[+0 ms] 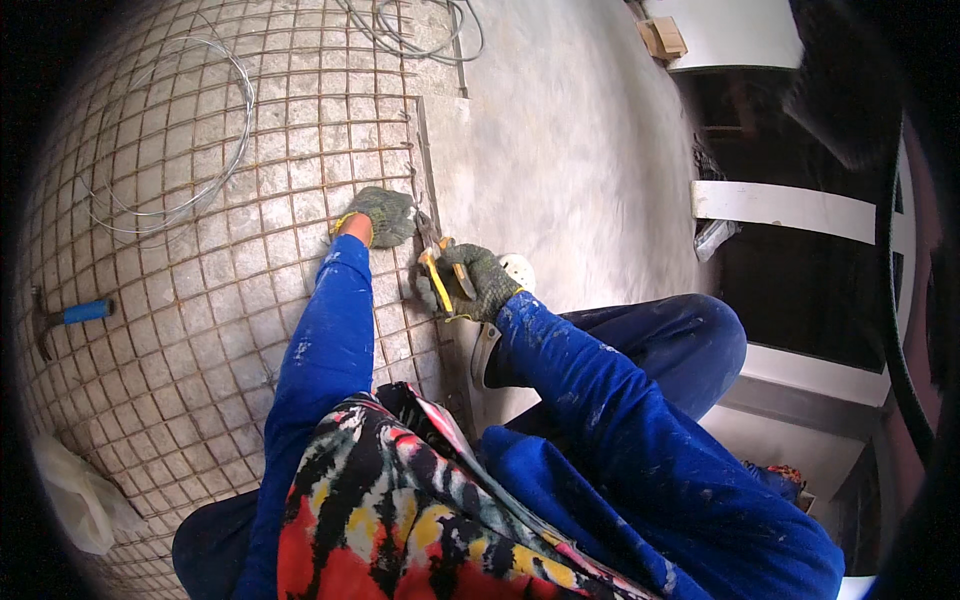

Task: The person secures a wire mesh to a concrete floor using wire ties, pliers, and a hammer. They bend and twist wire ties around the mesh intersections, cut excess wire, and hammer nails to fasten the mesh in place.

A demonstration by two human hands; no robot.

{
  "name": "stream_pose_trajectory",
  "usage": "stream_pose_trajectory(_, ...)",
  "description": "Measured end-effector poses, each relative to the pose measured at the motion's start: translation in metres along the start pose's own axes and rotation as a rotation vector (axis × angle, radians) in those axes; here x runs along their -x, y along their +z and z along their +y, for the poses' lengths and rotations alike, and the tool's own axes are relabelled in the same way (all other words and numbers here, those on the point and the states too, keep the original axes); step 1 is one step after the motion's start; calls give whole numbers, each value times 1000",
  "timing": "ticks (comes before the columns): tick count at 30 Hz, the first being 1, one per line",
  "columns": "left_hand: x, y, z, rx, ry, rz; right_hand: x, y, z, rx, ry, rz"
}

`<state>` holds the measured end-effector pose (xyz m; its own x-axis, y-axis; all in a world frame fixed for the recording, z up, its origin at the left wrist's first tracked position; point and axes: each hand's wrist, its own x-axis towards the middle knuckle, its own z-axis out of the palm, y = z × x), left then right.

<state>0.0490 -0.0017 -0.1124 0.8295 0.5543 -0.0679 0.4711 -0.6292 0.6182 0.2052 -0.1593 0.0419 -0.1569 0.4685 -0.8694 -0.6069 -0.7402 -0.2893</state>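
My right hand (486,282), in a grey-green knit glove, grips a pair of pliers (435,277) with yellow handles. The pliers' jaws point away from me, at the edge of a rusty steel wire mesh (287,207). Close to the jaws, on their left, my left hand (384,216) is closed in a matching glove with a yellow cuff. Whatever its fingers hold is hidden. Beside both hands, a thin metal strip (427,150) runs along the mesh's right edge.
A loose coil of wire (245,110) lies on the mesh. A hammer with a blue grip (86,312) and a plastic bag (80,500) are at the left. A grey cable (405,48) curls at the far side. Smooth concrete (560,150) extends to the right.
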Motion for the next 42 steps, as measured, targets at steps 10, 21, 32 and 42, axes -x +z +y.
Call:
stream_pose_trajectory(10,-1,26,-24,1026,-113,142,17,16,-38,-41,166,-325)
stream_pose_trajectory(21,16,-18,5,1944,-625,72,27,101,-29,2426,-5,458)
stream_pose_trajectory(32,23,-27,11,2081,-672,188,-1,92,-11,2104,-72,829)
stream_pose_trajectory(42,19,-17,0,2041,-627,152,0,64,14,2008,-360,1036)
